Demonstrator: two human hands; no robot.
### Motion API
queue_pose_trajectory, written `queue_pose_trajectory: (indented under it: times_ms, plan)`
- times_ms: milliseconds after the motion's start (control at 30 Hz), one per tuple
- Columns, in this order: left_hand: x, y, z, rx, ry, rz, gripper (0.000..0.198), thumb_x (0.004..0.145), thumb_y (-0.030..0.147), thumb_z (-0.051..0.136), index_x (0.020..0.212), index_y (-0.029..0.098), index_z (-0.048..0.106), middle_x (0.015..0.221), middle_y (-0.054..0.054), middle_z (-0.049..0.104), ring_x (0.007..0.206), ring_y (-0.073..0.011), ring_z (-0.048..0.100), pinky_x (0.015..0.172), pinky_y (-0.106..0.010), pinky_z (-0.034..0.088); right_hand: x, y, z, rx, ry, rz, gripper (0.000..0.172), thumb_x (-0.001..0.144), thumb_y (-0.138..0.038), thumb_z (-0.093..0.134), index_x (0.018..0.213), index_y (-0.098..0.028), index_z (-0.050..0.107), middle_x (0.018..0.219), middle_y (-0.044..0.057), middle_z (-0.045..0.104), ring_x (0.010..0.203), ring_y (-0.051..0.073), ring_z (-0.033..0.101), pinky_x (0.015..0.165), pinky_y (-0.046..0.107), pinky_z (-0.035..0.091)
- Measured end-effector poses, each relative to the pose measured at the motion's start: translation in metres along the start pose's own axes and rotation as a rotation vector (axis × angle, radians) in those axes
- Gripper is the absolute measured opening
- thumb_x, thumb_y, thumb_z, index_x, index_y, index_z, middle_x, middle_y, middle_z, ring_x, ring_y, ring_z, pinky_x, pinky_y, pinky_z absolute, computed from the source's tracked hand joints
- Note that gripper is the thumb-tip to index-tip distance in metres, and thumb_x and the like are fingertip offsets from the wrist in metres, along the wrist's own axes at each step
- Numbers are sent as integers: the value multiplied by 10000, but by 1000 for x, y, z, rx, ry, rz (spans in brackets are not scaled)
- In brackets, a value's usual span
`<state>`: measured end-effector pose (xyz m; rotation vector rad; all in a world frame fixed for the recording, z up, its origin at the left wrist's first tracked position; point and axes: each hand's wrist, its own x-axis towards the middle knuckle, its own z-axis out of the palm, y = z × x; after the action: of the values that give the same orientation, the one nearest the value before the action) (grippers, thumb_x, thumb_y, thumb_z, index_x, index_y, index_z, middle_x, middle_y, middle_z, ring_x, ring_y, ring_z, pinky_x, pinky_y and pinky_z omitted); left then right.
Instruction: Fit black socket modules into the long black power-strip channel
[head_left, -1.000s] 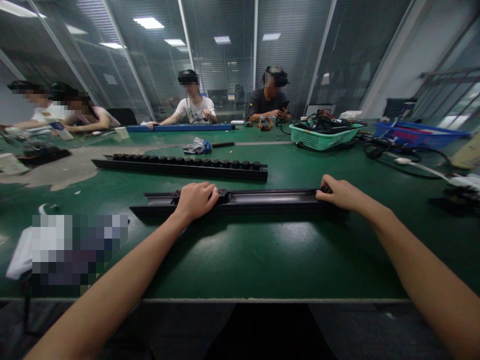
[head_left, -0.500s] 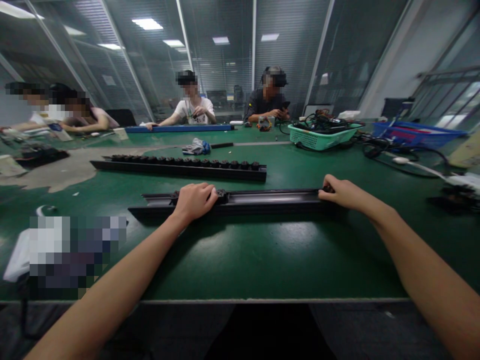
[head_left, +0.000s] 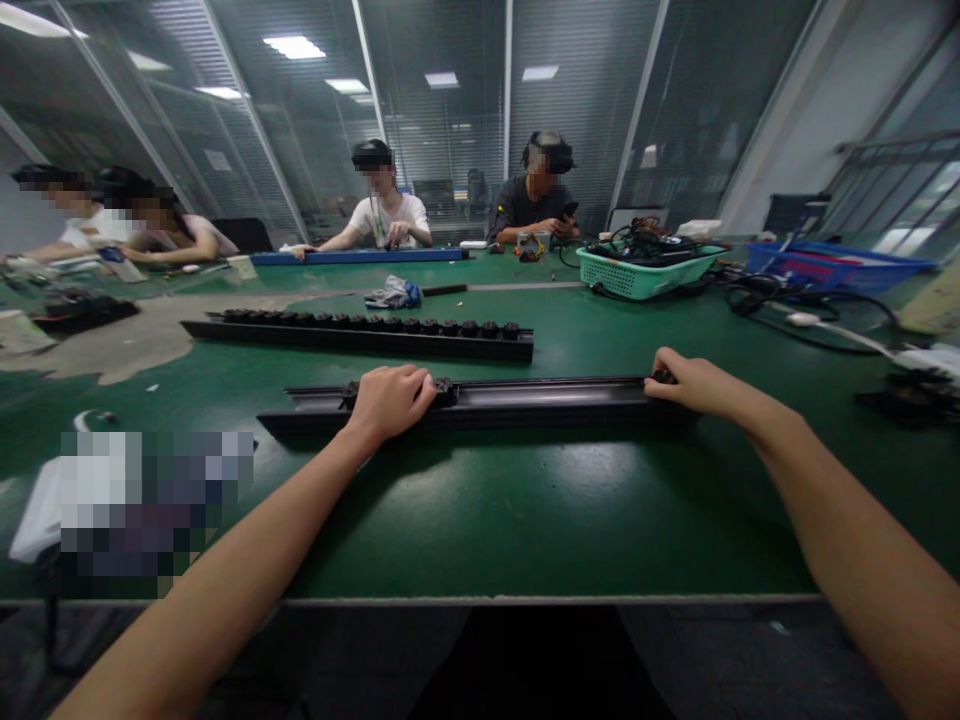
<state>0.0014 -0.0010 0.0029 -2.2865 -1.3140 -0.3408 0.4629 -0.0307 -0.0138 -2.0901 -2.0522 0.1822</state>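
Observation:
A long black metal rail (head_left: 547, 397) with a shiny open channel lies across the green table in front of me. My left hand (head_left: 391, 402) wraps over its left half, fingers closed on the rail and partly covering black round-topped pieces (head_left: 445, 388) that sit in the channel. At the rail's right end, my right hand (head_left: 686, 382) pinches a small black piece (head_left: 661, 377), mostly hidden by the fingers. Behind it lies a second black rail (head_left: 360, 340), holding a row of several black round-topped pieces.
Gloves (head_left: 394, 293) lie beyond the second rail. A green basket (head_left: 646, 273) of cables and a blue basket (head_left: 840, 268) stand at the back right. Loose cables (head_left: 817, 325) lie at right. Several people sit across the table, one touching a long blue bar (head_left: 360, 257).
My right hand has shifted slightly right along the rail's end with the small black piece. My left hand has stayed in place. Across the table, a co-worker's hand has moved lower.

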Motion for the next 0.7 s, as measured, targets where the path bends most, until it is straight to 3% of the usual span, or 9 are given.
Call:
queue_pose_trajectory:
  times_ms: [700]
  plan:
    - [0,0,-1,7,5,-1,447,964,368,292,792,194,666,814,-66,697,692,-201,621,594,-323,320,0,18,-6,7,-42,5,295,796,-500,532,916,-236,475,864,61,653,762,212,621,656,311,459]
